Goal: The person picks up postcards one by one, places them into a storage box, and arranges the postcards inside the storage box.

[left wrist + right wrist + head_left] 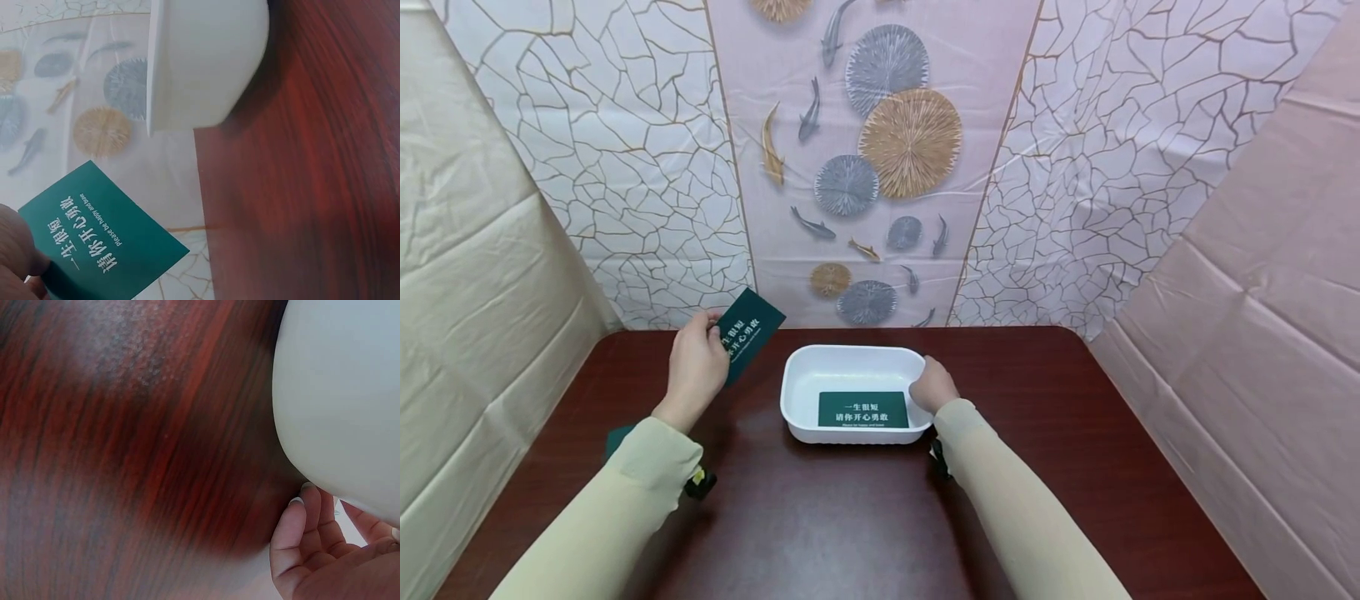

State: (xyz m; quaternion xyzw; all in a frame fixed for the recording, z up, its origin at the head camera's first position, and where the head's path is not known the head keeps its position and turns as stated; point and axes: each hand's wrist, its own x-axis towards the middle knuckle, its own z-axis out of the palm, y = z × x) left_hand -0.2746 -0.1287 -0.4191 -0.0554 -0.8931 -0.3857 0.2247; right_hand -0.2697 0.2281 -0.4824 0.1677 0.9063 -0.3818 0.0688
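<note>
My left hand [695,367] pinches a dark green card [752,327] with white lettering, raised above the table left of a white plastic tub [808,365]. Seen in the left wrist view, the card [106,231] tilts, with only part of the hand [15,256] showing at its corner. Another green card [862,400] of the same kind lies in the tub, lettering upward. At the tub's right end, my right hand [935,385] grips the rim. From the right wrist, its fingers [289,532] curl against the tub's outer wall [344,412].
A dark reddish-brown wood-grain table [865,517] bears the tub. Part of another green item [617,438] shows beside the left sleeve, mostly hidden by it. Patterned cloth [865,250] hangs behind the table, with plain beige cloth [1247,333] at both sides.
</note>
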